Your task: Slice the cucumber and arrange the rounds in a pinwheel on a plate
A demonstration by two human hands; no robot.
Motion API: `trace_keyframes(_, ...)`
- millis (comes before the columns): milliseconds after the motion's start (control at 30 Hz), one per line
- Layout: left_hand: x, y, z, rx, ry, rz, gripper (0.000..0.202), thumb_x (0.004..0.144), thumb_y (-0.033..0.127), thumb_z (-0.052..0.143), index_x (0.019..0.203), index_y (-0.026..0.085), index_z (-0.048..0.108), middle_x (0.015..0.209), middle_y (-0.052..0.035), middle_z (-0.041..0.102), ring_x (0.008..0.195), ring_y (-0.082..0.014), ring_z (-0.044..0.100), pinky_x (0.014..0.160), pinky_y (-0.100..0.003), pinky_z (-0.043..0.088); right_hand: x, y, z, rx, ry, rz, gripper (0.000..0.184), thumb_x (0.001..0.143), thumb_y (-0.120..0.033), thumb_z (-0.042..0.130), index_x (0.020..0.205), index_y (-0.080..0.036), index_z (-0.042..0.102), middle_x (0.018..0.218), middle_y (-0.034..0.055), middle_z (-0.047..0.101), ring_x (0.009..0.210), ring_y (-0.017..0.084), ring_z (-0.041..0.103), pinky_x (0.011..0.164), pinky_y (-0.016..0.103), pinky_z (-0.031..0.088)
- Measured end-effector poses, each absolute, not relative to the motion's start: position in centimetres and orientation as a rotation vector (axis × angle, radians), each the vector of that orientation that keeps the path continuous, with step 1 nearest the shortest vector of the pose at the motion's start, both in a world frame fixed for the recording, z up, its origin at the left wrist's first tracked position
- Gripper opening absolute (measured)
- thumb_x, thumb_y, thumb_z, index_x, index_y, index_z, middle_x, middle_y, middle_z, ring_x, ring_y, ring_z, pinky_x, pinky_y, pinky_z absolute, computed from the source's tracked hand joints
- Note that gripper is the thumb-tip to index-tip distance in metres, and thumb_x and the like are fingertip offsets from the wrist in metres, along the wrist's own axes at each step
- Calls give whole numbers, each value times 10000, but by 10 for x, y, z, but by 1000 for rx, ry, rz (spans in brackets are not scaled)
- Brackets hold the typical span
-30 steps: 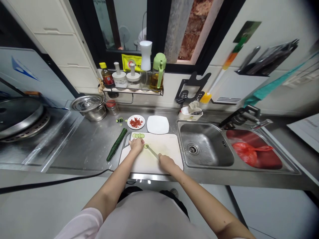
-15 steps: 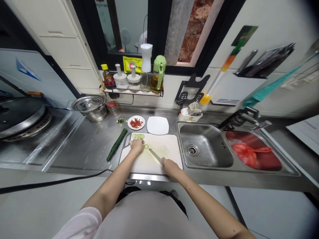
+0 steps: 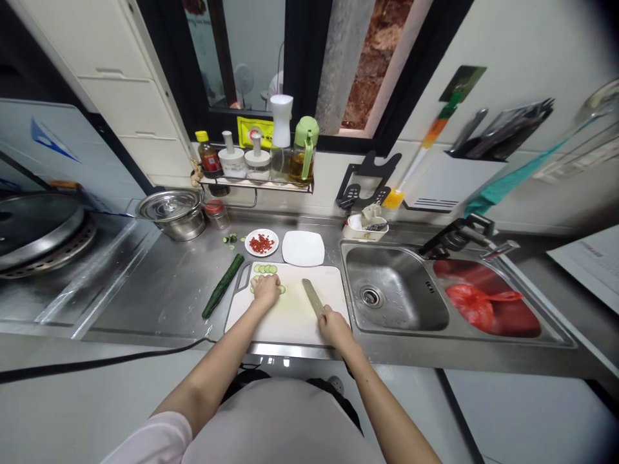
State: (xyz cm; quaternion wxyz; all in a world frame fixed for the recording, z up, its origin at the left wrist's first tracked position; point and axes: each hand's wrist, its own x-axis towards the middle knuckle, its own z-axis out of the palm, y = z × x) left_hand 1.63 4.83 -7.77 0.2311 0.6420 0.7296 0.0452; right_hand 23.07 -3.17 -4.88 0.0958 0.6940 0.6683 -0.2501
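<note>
Steel worktop (image 3: 157, 287), white board (image 3: 290, 325): right hand (image 3: 334, 324) wraps fingers round a knife (image 3: 313, 296); left hand (image 3: 265, 290) covers slices (image 3: 282, 290), pinch unclear.

Pale short-sleeved shirt (image 3: 275, 422), dark trousers (image 3: 337, 398)

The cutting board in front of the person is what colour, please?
The cutting board is white with a grey edge, seen best in the head view.

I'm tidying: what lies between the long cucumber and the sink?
Head view: the cutting board, with cucumber slices, left hand, right hand and knife on or over it.
</note>
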Motion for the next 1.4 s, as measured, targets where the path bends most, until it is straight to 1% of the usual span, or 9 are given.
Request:
trace_keyframes(133, 20, 43, -75, 1725, 2025, 187, 150, 805, 149, 524, 860, 225, 641, 916, -61, 700, 1038, -257, 550, 883, -392, 268, 230, -31, -51, 2071, 1962, -756, 288, 957, -232, 350, 1163, -139, 528, 1028, 159, 670, 959, 238, 640, 708, 286, 374)
trace_keyframes(233, 21, 33, -75, 1648, 2035, 276, 172, 837, 160, 484, 863, 232, 637, 900, -47, 709, 1007, -245, 578, 862, -376, 281, 229, -30, -52, 2074, 1952, -753, 283, 961, -234, 342, 1160, -145, 522, 1023, 155, 671, 952, 231, 642, 710, 285, 377)
trace_keyframes(367, 16, 9, -79, 1532, 1967, 403, 105, 820, 205, 546, 860, 241, 636, 894, 2, 718, 951, -207, 616, 851, -342, 291, 226, -27, -52, 2043, 1935, -756, 286, 954, -206, 335, 1163, -132, 515, 1012, 167, 675, 953, 240, 644, 709, 294, 384)
trace_keyframes(700, -40, -7, -89, 1367, 2200, 526, 125, 826, 226, 548, 873, 246, 662, 855, 6, 716, 918, -204, 620, 839, -337, 297, 226, -25, -55, 2059, 1938, -760, 280, 941, -202, 340, 1154, -139, 510, 988, 151, 676, 919, 226, 650, 669, 280, 360)
trace_keyframes(867, -49, 1, -88, 1412, 2287, 501, 180, 841, 208, 517, 918, 251, 674, 884, -15, 720, 936, -224, 607, 855, -365, 286, 225, -23, -54, 2024, 1919, -765, 290, 946, -211, 330, 1164, -146, 510, 994, 145, 668, 920, 222, 640, 661, 274, 346)
trace_keyframes(1033, -50, -1, -88, 1563, 2361, 389, 243, 860, 202, 477, 984, 246, 682, 929, -73, 719, 998, -273, 573, 874, -415, 265, 225, -23, -51, 2008, 1905, -758, 299, 961, -250, 332, 1182, -152, 508, 1009, 137, 670, 917, 207, 638, 657, 263, 337)
trace_keyframes(1167, -49, -6, -85, 1564, 2358, 394, 249, 866, 208, 473, 1005, 247, 676, 982, -79, 718, 1014, -269, 560, 876, -412, 259, 224, -22, -51, 2011, 1894, -762, 319, 956, -247, 335, 1202, -154, 515, 1005, 127, 670, 925, 205, 639, 679, 264, 349)
trace_keyframes(1333, -46, -15, -75, 1529, 2330, 343, 156, 865, 285, 520, 906, 244, 665, 998, -59, 712, 1013, -263, 549, 886, -406, 263, 224, -22, -51, 2032, 1894, -782, 341, 944, -215, 330, 1219, -159, 524, 982, 127, 665, 921, 216, 638, 709, 277, 368)
trace_keyframes(1400, -42, -18, -71, 1551, 2308, 318, 167, 868, 341, 530, 850, 236, 659, 1027, -62, 703, 1033, -271, 530, 899, -415, 265, 223, -23, -51, 2031, 1895, -786, 330, 945, -204, 324, 1206, -159, 522, 987, 130, 665, 916, 216, 637, 701, 275, 365)
